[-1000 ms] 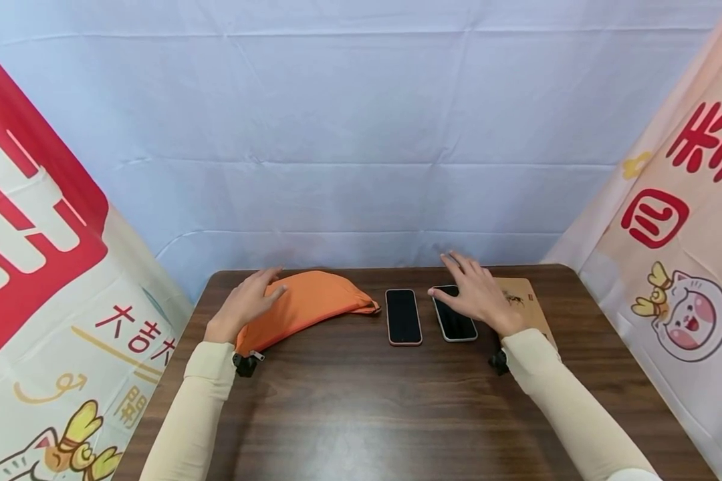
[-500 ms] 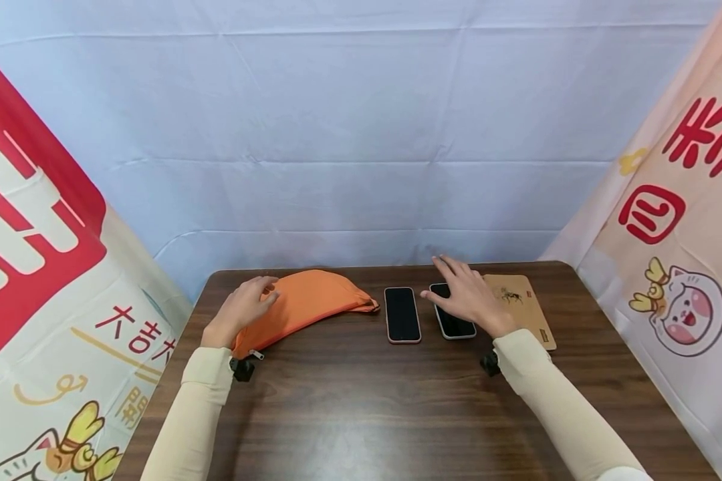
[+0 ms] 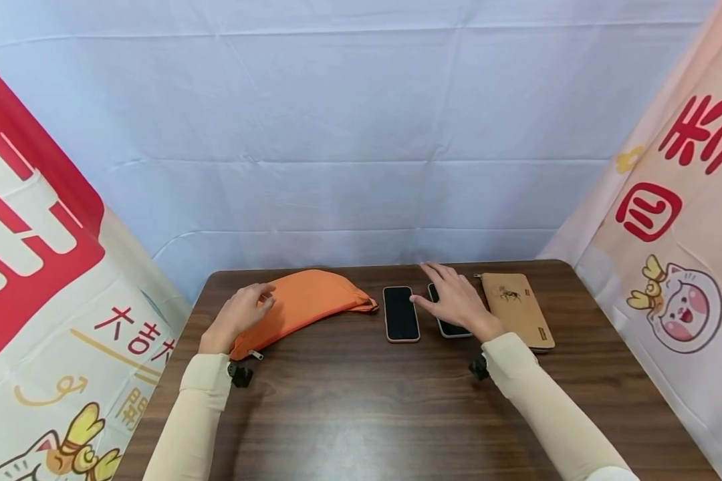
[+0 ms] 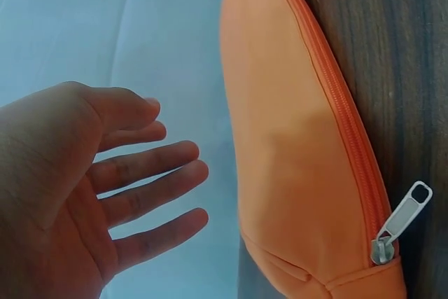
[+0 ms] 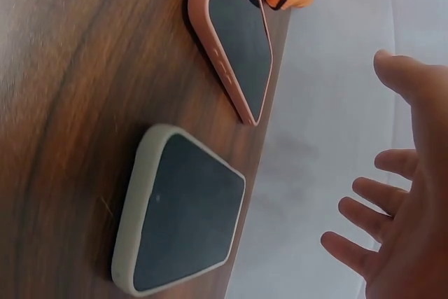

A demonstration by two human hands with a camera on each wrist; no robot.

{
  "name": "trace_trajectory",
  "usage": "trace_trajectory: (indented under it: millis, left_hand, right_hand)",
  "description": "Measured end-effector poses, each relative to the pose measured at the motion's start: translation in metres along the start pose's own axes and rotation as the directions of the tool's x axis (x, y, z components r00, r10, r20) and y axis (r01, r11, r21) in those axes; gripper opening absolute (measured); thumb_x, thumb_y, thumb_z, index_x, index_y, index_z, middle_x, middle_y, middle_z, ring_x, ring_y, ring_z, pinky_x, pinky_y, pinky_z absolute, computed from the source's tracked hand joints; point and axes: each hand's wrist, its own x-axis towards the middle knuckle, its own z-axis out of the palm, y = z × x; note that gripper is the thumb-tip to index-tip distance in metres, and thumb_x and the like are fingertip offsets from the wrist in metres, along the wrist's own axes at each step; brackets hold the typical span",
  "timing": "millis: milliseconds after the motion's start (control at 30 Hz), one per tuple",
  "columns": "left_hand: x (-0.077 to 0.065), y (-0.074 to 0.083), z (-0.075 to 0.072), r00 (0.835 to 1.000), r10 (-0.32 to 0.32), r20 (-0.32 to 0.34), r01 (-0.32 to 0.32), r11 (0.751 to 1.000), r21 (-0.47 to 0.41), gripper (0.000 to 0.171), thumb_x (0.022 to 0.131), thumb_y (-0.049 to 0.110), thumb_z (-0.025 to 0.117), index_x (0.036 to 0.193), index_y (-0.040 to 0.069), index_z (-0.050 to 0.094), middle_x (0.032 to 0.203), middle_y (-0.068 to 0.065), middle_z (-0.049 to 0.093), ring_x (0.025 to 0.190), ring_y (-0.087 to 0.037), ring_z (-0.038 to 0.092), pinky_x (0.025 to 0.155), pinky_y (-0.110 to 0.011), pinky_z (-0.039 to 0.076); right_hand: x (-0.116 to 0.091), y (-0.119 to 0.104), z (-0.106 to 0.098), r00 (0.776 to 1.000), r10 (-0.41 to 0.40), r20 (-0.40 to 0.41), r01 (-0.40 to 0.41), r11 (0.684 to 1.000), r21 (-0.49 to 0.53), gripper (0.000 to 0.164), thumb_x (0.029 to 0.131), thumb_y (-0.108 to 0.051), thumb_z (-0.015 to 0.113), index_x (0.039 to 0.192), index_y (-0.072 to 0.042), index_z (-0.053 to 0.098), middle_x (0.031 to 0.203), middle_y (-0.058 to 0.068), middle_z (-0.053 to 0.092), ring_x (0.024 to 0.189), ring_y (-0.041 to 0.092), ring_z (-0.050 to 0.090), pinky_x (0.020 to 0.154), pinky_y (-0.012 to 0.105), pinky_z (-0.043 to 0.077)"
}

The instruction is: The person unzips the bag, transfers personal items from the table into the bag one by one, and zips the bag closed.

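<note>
My left hand (image 3: pixel 238 316) hovers by the left end of an orange zippered pouch (image 3: pixel 313 300), fingers spread and holding nothing. In the left wrist view the pouch's metal zipper pull (image 4: pixel 406 216) shows at its near end. Above a phone in a white case (image 3: pixel 451 329) is my right hand (image 3: pixel 454 299), its fingers extended and apart from the phone, partly covering it in the head view. A second phone, in a pink case (image 3: pixel 402 315), lies just left of it. Both phones lie face up with dark screens.
Right of the right hand lies a tan zippered pouch (image 3: pixel 519 310) with a horse print. All of it sits along the back of a brown wooden table (image 3: pixel 349 407). A pale cloth backdrop (image 3: pixel 337 133) rises behind the table, with printed banners at both sides.
My right hand has shifted left, from over the tan pouch and white-cased phone toward the pink-cased phone, uncovering the tan pouch. The left hand has drawn back slightly. The objects stay put.
</note>
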Motion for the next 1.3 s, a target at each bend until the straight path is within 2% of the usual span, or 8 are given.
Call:
trace_trajectory:
  millis: [167,467,700,1100,1300]
  left_hand:
    - [-0.004,-0.004,0.001,1.000,0.003,-0.004,-0.003,1.000,-0.005,0.039,0.109,0.021,0.062,0.143,0.002,0.065,0.130,-0.018,0.072,0.116,-0.036,0.070,0.094,-0.057,0.058]
    - [-0.005,-0.010,0.002,1.000,0.012,-0.014,-0.012,1.000,-0.013,0.040,0.110,0.021,0.061,0.144,0.000,0.064,0.128,-0.019,0.073,0.113,-0.036,0.070,0.092,-0.056,0.059]
    - [-0.007,-0.014,0.003,1.000,0.000,-0.005,0.000,1.000,-0.010,0.041,0.111,0.023,0.059,0.144,0.000,0.063,0.129,-0.019,0.072,0.115,-0.036,0.069,0.094,-0.056,0.058]
    - [-0.010,-0.017,0.004,0.999,-0.030,-0.020,0.030,0.999,-0.022,0.043,0.111,0.025,0.060,0.146,0.000,0.062,0.130,-0.020,0.072,0.116,-0.037,0.069,0.095,-0.058,0.057]
    - [-0.013,-0.021,0.004,0.999,-0.038,-0.031,0.037,0.999,-0.032,0.042,0.110,0.023,0.060,0.145,0.000,0.062,0.130,-0.020,0.072,0.116,-0.038,0.069,0.096,-0.059,0.057]
  right_hand:
    - [0.001,-0.007,0.006,1.000,-0.013,0.002,0.013,1.000,0.022,0.089,0.101,-0.066,0.062,0.167,-0.013,0.036,0.169,0.016,0.039,0.154,0.043,0.039,0.121,0.071,0.031]
    - [0.007,-0.024,0.012,0.999,-0.029,-0.032,0.031,0.998,0.064,0.084,0.100,-0.064,0.063,0.164,-0.014,0.042,0.165,0.014,0.046,0.149,0.040,0.046,0.120,0.066,0.036]
    - [0.012,-0.041,0.019,0.998,-0.053,-0.040,0.055,0.996,0.071,0.082,0.101,-0.062,0.065,0.162,-0.012,0.045,0.164,0.014,0.049,0.148,0.038,0.047,0.120,0.061,0.039]
    - [0.016,-0.064,0.033,0.990,-0.117,-0.079,0.123,0.989,0.082,0.074,0.100,-0.057,0.068,0.157,-0.013,0.053,0.158,0.013,0.054,0.144,0.035,0.052,0.116,0.059,0.044]
    - [0.018,-0.073,0.038,0.990,-0.124,-0.061,0.128,0.989,0.077,0.073,0.101,-0.057,0.068,0.157,-0.014,0.053,0.157,0.012,0.055,0.143,0.034,0.053,0.116,0.057,0.045]
